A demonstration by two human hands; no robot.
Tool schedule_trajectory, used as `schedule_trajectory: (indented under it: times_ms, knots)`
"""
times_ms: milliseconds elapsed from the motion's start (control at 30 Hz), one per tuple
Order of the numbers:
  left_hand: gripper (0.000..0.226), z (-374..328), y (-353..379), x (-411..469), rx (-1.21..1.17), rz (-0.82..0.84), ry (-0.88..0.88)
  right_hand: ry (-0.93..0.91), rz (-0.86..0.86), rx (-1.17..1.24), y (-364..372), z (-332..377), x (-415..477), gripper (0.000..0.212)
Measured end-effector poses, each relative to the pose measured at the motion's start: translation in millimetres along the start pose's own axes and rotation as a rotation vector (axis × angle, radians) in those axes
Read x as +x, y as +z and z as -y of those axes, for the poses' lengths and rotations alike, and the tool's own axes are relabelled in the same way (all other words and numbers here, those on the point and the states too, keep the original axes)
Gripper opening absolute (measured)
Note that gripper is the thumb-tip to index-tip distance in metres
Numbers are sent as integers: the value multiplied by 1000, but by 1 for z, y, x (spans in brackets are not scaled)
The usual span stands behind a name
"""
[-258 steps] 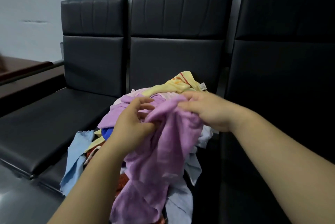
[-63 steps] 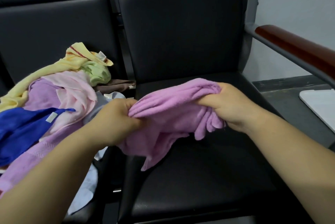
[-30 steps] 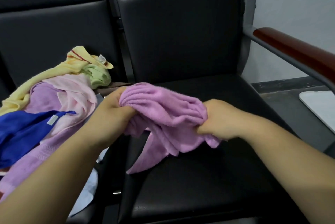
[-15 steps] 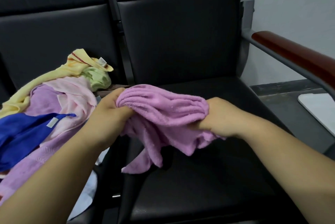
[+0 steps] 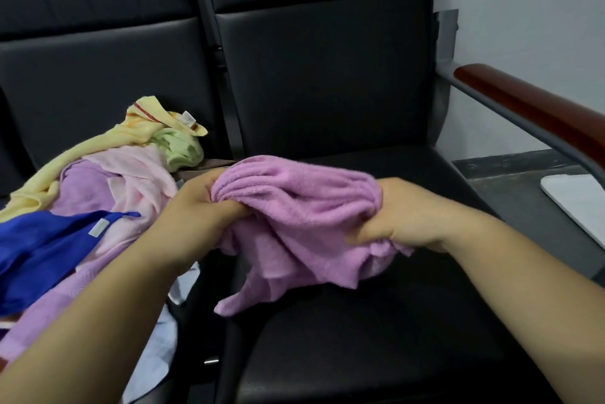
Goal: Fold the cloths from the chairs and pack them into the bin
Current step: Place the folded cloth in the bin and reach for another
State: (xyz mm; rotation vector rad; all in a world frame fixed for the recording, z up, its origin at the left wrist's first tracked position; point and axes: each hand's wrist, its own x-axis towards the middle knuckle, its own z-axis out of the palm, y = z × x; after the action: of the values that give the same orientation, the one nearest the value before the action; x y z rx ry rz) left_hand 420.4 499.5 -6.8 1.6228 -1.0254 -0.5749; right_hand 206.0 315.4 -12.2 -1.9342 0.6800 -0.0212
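On the left chair the pile of cloths (image 5: 98,194) is lying in a loose heap, with blue, yellow, green and pink pieces overlapping. Just right of it the left hand (image 5: 196,207) is clenching one gathered end of the purple cloth (image 5: 301,217), fingers curled round the bunched edge. The cloth is sagging between the two hands above the right chair's seat (image 5: 360,354), with a loose corner dangling toward the leather. The right hand (image 5: 402,217) is gripping the other end, fingers wrapped under the fabric.

The cloth is being held as a wad, so a neat fold is probably calling for each hand to be working along to a true corner. Then they should be drawing apart until the top edge is running straight, with the bare seat below serving as a laying surface. At the far right a white object (image 5: 582,204) is showing; whether it is the bin I cannot tell.
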Motion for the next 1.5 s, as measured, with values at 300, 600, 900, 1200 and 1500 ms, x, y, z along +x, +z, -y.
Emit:
schedule_trajectory:
  times_ms: [300, 600, 900, 1200, 1500]
  knots:
    - [54, 2, -5, 8, 17, 165, -2, -72, -218, 645, 3, -1, 5, 17]
    - [32, 6, -11, 9, 417, 71, 69, -61, -107, 12, -2, 2, -1, 24]
    - [35, -68, -35, 39, 624, 61, 95, -155, -399, -191, -40, 54, -5, 9]
    - [31, -174, -62, 51, 709, 79, 104, -239, -495, -248, -97, 145, -45, 8]
    - [22, -190, -73, 57, 789, 102, 97, -162, -395, -450, -109, 162, -54, 10]
